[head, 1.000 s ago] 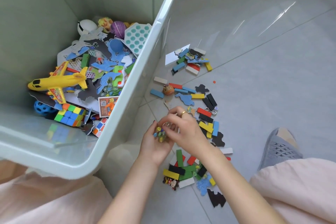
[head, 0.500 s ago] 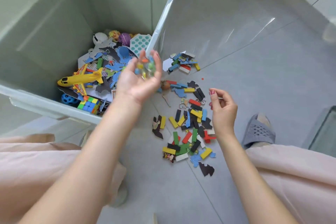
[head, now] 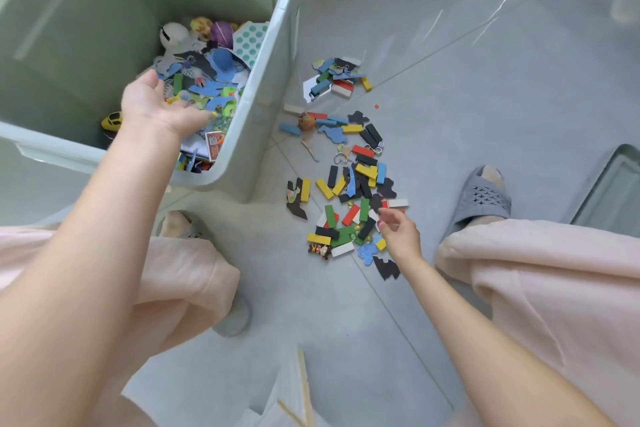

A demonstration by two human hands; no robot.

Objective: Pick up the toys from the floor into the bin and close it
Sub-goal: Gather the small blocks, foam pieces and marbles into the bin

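Observation:
The pale green bin point(head: 266, 55) stands open at the upper left, holding several toys: foam cut-outs point(head: 207, 80), balls and a yellow plane point(head: 112, 120). My left hand point(head: 156, 107) is over the bin's inside, tipped, fingers spread, nothing gripped. Small bits lie just beyond its fingertips. On the floor to the right of the bin lies a pile of coloured wooden blocks and foam shapes point(head: 349, 191). My right hand point(head: 398, 232) is low at the near end of that pile, fingers loosely bent over the blocks. A smaller pile point(head: 337, 80) lies farther back.
A small orange round toy point(head: 306, 121) and metal rings lie among the blocks. My feet in grey slippers point(head: 483, 198) stand either side, pink trousers around them. A glass-like panel point(head: 616, 198) is at the right edge, a pale wooden piece point(head: 294, 392) at the bottom.
My left hand carried a handful of small beads from the floor over the bin and tipped; it now holds nothing. My right hand dropped back down to the block pile.

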